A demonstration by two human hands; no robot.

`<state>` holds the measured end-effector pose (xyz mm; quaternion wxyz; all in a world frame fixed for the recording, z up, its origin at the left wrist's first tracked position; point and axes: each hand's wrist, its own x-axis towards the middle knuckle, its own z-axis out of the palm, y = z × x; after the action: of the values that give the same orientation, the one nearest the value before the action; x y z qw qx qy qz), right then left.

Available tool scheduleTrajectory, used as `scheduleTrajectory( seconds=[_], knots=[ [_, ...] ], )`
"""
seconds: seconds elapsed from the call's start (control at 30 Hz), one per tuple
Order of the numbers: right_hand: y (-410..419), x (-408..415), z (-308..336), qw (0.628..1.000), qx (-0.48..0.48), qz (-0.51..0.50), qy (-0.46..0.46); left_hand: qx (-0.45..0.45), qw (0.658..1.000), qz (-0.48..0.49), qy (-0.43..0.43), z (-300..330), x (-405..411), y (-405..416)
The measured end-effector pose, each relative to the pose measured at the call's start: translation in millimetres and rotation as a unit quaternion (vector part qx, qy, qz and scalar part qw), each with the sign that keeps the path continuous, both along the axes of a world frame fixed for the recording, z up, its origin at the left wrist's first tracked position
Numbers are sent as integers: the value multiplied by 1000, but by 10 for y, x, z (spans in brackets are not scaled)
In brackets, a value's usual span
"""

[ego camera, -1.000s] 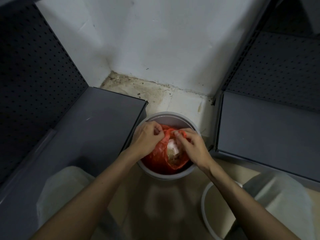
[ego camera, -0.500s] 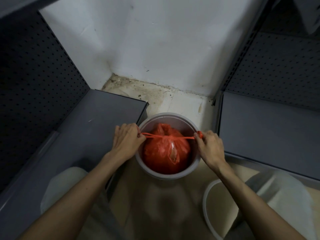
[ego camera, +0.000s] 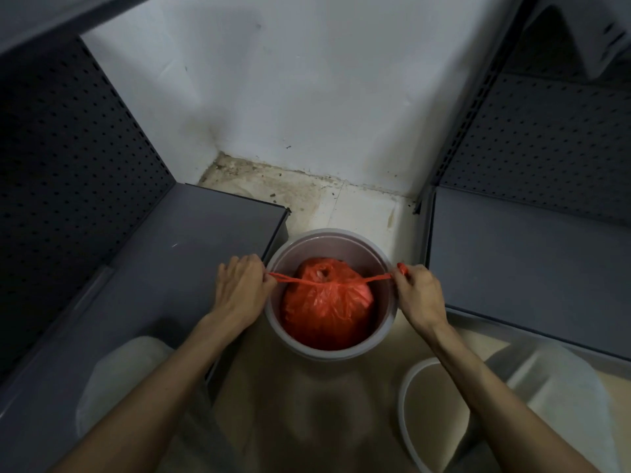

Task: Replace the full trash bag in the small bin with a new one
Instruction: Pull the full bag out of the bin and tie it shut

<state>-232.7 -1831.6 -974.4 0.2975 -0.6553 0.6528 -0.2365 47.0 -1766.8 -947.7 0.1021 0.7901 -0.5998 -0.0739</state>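
A full red trash bag [ego camera: 326, 310] sits inside the small round grey bin [ego camera: 341, 353] on the floor between two shelf units. Its two thin handle ends are stretched sideways across the bin's mouth, crossing in a knot above the bag. My left hand [ego camera: 244, 288] grips the left end at the bin's left rim. At the right rim my right hand [ego camera: 418, 295] grips the right end, and a red tip sticks out above its fingers.
Grey shelf bases flank the bin: one on the left [ego camera: 170, 254], one on the right [ego camera: 522, 254], both backed by dark pegboard. A white ring-shaped rim [ego camera: 404, 401] lies on the floor under my right forearm. The white wall [ego camera: 307, 97] stands behind. My knees are at the bottom corners.
A second ago both hands worked close together over the bag's open top. They have since pulled apart to the bin's sides, drawing the handle ends tight and closing the bag.
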Motion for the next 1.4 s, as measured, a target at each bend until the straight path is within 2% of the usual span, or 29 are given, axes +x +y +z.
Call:
scheduleTrajectory(
  seconds=[0.17,0.27,0.33,0.43,0.57,0.63,0.73,0.83,0.97,1.1,1.27,1.4],
  knots=[
    [-93,280,261,987,11,-37,-154,-55,995,-35,71,274,-143,-121],
    [-161,515,318,953,85,-30,-288,-66,988,-84,109,372,-270,-190],
    [-192,637,314,936,126,-11,-327,-71,983,-121,117,411,-351,-224],
    [-216,766,300,943,134,21,-304,-85,976,-170,104,451,-456,-282],
    [-265,837,292,984,45,86,-151,-77,970,-215,84,509,-544,-336],
    [-275,849,276,985,22,140,-95,-69,966,-239,72,540,-580,-347],
    [-245,859,244,974,28,218,-60,-61,961,-267,47,590,-622,-380],
    [-234,846,216,967,92,221,-81,-61,961,-266,32,608,-615,-417],
    [-220,824,243,949,188,198,-157,-73,961,-265,33,585,-586,-464],
    [-124,779,433,930,201,230,-207,-89,959,-265,48,514,-596,-500],
    [-84,688,422,908,218,203,-293,-91,959,-189,190,322,-556,-493],
    [-117,643,331,913,220,166,-301,-29,945,-131,300,48,-461,-416]
  ],
)
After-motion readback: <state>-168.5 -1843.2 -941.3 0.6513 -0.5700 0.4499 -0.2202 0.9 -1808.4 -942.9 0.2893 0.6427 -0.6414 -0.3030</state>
